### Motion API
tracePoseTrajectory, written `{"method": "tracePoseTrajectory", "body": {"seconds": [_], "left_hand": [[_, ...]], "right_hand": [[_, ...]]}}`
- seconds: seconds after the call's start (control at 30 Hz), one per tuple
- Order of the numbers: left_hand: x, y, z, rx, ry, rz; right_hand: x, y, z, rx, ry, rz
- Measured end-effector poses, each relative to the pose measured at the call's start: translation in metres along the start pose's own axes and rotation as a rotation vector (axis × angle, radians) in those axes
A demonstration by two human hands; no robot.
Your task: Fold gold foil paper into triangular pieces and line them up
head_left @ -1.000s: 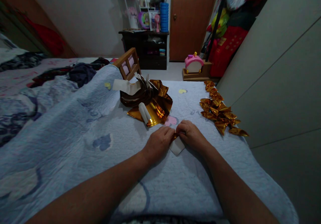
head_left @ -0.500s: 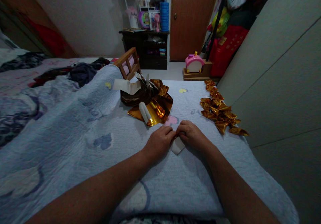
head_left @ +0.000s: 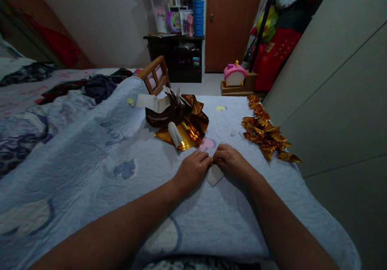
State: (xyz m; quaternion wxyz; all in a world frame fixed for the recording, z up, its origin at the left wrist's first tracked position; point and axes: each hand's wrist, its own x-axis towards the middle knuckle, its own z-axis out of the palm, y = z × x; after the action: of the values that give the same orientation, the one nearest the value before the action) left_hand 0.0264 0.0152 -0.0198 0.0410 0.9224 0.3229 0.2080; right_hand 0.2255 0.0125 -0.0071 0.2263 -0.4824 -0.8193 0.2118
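Note:
My left hand [head_left: 195,168] and my right hand [head_left: 229,159] meet low over the bed, fingers pinched on a sheet of gold foil paper [head_left: 215,176]. Its pale backing faces up, with one corner pointing toward me. A narrow rolled gold edge shows between my fingertips; the rest of that edge is hidden under them. Just beyond my hands lies a fanned stack of gold foil paper [head_left: 165,118], with curled loose sheets at its front. Off to the right, folded gold foil pieces [head_left: 266,135] lie in a heap along the bed's edge.
A pale blue quilt [head_left: 127,197] covers the bed. Past its far edge stand a wooden chair [head_left: 155,74], a dark cabinet [head_left: 175,60] and a pink toy [head_left: 235,75]. A pale wardrobe [head_left: 338,80] borders the right side. Dark clothes [head_left: 99,88] lie at left.
Both hands stay in nearly the same place on the foil paper. A little more of the rolled gold edge shows between the fingertips now.

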Motion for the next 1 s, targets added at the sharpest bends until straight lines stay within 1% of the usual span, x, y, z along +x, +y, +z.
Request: {"method": "tracePoseTrajectory", "body": {"seconds": [0.3,0.53,0.7,1.0], "left_hand": [[0.0001,0.0003,-0.0016,0.051,-0.034,0.028],[0.0,0.0039,-0.0055,0.11,-0.061,0.103],[-0.0015,0.0045,-0.005,0.11,-0.066,0.085],[-0.0005,0.0061,-0.0063,0.097,-0.071,0.098]], "right_hand": [[-0.003,0.0014,0.0028,0.004,0.028,-0.015],[-0.0033,0.0021,0.0053,-0.019,0.054,-0.029],[-0.0029,0.0009,0.0043,-0.033,0.051,-0.029],[-0.003,-0.0023,0.0022,-0.038,0.033,0.004]]}}
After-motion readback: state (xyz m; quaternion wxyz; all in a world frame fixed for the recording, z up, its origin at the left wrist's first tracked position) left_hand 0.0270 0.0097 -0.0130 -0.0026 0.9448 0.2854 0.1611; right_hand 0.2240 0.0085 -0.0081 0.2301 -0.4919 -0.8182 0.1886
